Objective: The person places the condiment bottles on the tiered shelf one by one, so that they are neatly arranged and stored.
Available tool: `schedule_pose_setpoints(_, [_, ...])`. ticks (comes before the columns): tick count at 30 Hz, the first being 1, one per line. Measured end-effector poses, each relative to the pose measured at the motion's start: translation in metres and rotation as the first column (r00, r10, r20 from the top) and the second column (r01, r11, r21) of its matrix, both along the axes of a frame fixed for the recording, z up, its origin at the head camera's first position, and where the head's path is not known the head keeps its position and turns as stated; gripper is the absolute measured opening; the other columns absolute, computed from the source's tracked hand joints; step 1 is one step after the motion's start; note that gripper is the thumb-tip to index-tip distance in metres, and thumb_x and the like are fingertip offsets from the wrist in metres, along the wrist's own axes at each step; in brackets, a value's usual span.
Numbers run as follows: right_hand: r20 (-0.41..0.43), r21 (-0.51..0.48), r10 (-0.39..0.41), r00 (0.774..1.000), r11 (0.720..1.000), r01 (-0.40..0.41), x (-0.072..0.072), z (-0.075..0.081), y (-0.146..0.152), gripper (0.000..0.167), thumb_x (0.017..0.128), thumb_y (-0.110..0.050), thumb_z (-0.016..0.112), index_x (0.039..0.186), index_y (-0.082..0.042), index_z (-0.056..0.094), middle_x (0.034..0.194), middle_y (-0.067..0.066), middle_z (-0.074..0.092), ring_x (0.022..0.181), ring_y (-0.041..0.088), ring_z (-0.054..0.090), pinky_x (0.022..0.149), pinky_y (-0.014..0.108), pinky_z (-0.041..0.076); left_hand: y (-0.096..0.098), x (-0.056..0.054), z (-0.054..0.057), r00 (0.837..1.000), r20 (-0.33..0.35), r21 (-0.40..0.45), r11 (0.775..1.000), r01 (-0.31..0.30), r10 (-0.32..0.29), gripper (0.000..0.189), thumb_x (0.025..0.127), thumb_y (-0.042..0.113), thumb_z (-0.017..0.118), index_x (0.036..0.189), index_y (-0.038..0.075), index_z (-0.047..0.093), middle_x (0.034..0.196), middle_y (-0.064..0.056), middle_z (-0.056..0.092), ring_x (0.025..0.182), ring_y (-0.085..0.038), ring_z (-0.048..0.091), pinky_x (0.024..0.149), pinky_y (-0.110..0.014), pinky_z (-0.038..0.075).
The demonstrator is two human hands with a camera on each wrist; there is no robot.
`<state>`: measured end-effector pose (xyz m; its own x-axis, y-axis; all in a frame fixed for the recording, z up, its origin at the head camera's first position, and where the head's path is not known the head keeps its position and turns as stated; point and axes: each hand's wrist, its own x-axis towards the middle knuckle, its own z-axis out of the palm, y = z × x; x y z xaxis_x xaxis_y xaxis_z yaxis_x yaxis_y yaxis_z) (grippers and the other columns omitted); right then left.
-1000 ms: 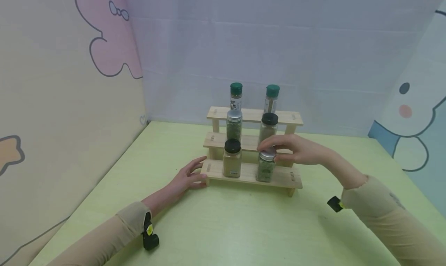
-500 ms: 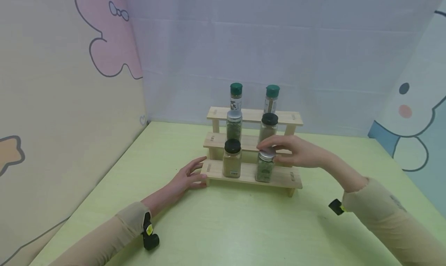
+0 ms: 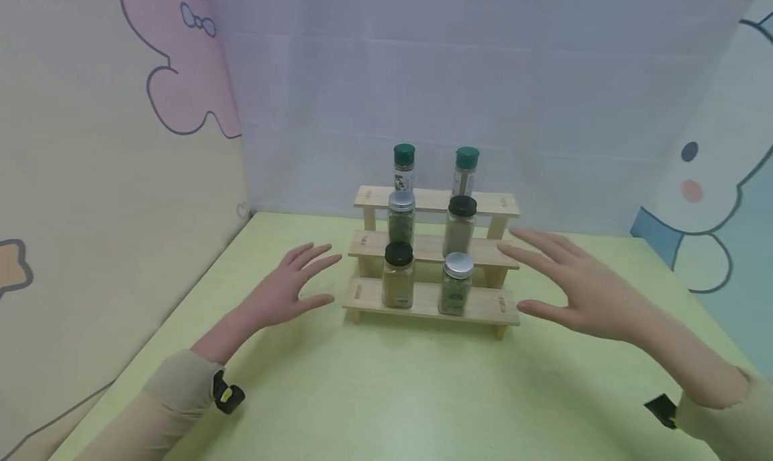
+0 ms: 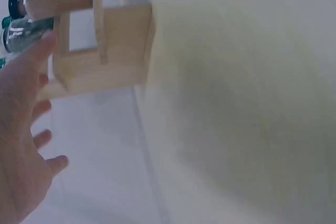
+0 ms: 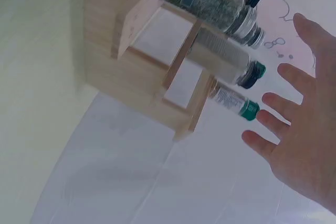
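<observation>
A three-tier wooden rack [image 3: 429,303] stands on the table with two spice jars on each tier. On the bottom tier are a black-lidded jar of tan powder [image 3: 398,280] and a silver-lidded jar of green herbs [image 3: 455,290]. The middle tier carries a silver-lidded herb jar [image 3: 401,223] and a black-lidded jar [image 3: 459,229]. Two green-capped bottles, one on the left [image 3: 404,169] and one on the right [image 3: 464,172], top the rack. My left hand [image 3: 284,286], fingers spread, hovers left of the rack. To its right, my right hand [image 3: 580,286] is spread too, holding nothing.
The pale green-yellow table [image 3: 386,394] extends in front of and around the rack. A whitish cloth wall [image 3: 483,78] rises behind it. Printed cartoon panels flank the left side [image 3: 121,179] and the right side [image 3: 700,246].
My right hand has left the silver-lidded herb jar on the bottom tier and drawn back rightward. My left hand has come off the rack's left end and moved back left.
</observation>
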<state>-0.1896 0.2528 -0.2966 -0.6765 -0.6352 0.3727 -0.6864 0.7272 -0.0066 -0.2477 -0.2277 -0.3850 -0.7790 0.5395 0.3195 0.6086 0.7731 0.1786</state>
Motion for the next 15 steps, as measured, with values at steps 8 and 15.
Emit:
schedule_pose_setpoints(8, [-0.142, 0.090, -0.196, 0.970, 0.974, 0.209, -0.005, -0.022, 0.074, 0.097, 0.076, -0.060, 0.074, 0.156, -0.031, 0.029, 0.168, 0.008, 0.011, 0.154, 0.037, 0.007, 0.123, 0.064, 0.004, -0.066, -0.012, 0.025, 0.962, -0.263, -0.217, 0.967, -0.135, 0.076, 0.095, 0.074, 0.071, 0.069, 0.154, 0.034, 0.033, 0.167, -0.005, 0.016, 0.155, -0.036, -0.006, 0.114, -0.078, 0.002])
schedule_pose_setpoints(15, [-0.040, 0.107, -0.339, 0.940, 0.934, 0.341, -0.012, -0.041, 0.115, 0.108, 0.076, -0.060, 0.075, 0.159, -0.031, 0.014, 0.168, 0.007, -0.008, 0.154, 0.039, -0.012, 0.115, 0.069, -0.019, -0.095, -0.021, 0.019, 0.962, -0.217, -0.242, 0.946, -0.216, 0.164, 0.098, 0.074, 0.075, 0.065, 0.155, 0.034, 0.028, 0.168, -0.009, 0.011, 0.154, -0.038, -0.012, 0.108, -0.084, 0.000])
